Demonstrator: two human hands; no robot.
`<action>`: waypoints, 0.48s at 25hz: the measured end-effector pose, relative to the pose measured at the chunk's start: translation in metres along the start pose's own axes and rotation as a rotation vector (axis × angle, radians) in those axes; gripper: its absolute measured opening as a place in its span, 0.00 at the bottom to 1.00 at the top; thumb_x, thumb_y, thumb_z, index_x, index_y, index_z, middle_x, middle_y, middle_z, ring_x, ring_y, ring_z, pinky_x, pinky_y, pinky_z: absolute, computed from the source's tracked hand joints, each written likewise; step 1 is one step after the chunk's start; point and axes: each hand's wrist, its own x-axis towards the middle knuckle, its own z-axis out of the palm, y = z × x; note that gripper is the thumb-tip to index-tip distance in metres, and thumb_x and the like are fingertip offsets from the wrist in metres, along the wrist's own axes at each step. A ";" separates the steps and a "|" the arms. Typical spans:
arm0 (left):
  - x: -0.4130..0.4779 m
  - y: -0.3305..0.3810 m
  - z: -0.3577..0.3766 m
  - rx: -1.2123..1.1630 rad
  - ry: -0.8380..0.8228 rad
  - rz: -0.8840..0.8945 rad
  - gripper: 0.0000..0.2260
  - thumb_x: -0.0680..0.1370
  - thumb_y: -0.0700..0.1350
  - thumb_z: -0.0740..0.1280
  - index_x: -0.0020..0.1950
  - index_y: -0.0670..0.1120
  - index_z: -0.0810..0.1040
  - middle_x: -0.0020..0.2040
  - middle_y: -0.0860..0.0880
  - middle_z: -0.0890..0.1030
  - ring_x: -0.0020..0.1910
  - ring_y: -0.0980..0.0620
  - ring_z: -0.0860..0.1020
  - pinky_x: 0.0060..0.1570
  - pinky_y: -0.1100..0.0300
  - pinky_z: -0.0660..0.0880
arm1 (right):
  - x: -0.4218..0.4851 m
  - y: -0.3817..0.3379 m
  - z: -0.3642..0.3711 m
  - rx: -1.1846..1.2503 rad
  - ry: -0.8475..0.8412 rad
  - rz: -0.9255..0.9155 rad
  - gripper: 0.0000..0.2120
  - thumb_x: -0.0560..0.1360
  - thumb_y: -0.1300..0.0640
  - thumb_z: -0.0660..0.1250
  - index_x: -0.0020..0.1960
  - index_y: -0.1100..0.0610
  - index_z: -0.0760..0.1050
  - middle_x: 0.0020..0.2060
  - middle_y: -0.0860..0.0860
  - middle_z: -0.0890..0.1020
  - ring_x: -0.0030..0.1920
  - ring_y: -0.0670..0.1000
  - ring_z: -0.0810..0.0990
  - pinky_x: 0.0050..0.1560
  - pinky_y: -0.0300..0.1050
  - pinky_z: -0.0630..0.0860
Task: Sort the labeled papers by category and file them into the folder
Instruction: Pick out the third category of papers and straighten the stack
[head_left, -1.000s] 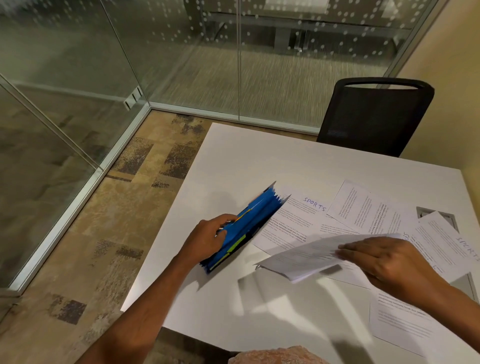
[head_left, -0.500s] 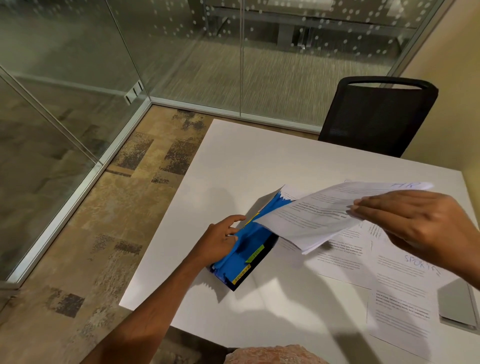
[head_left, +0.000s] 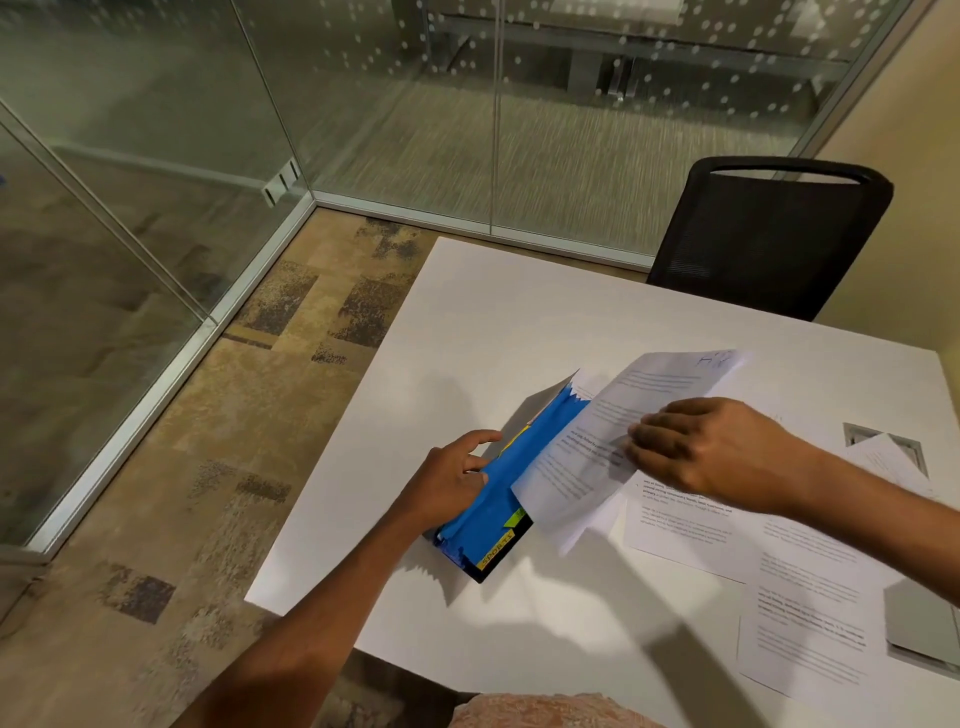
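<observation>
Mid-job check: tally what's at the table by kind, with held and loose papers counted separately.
Folder: 1
Held paper: 1
Loose papers in view: 3
Chair: 1
Total: 6

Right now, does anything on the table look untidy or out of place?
Yes. Loose papers lie overlapping at different angles on the right of the table, and one sheet partly covers a grey hatch. Nothing looks torn or spilled.
</observation>
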 end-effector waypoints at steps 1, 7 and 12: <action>-0.001 0.001 0.001 -0.012 0.001 -0.002 0.24 0.84 0.38 0.65 0.75 0.60 0.73 0.62 0.49 0.86 0.45 0.61 0.85 0.39 0.65 0.80 | 0.003 -0.004 0.004 -0.012 -0.009 -0.026 0.14 0.72 0.58 0.80 0.57 0.59 0.85 0.51 0.57 0.89 0.48 0.58 0.90 0.53 0.57 0.88; 0.000 0.001 0.008 0.035 0.029 -0.001 0.23 0.83 0.40 0.66 0.75 0.62 0.73 0.66 0.48 0.84 0.35 0.56 0.84 0.34 0.64 0.78 | 0.018 -0.031 0.026 0.019 0.045 -0.154 0.20 0.88 0.62 0.49 0.58 0.59 0.80 0.50 0.55 0.87 0.47 0.57 0.88 0.51 0.54 0.86; 0.000 0.000 0.013 0.064 0.031 0.007 0.24 0.83 0.40 0.65 0.76 0.61 0.73 0.69 0.45 0.82 0.47 0.56 0.86 0.35 0.70 0.75 | 0.031 -0.040 0.055 0.061 0.090 -0.175 0.20 0.89 0.63 0.48 0.54 0.58 0.80 0.47 0.54 0.86 0.45 0.58 0.86 0.47 0.53 0.84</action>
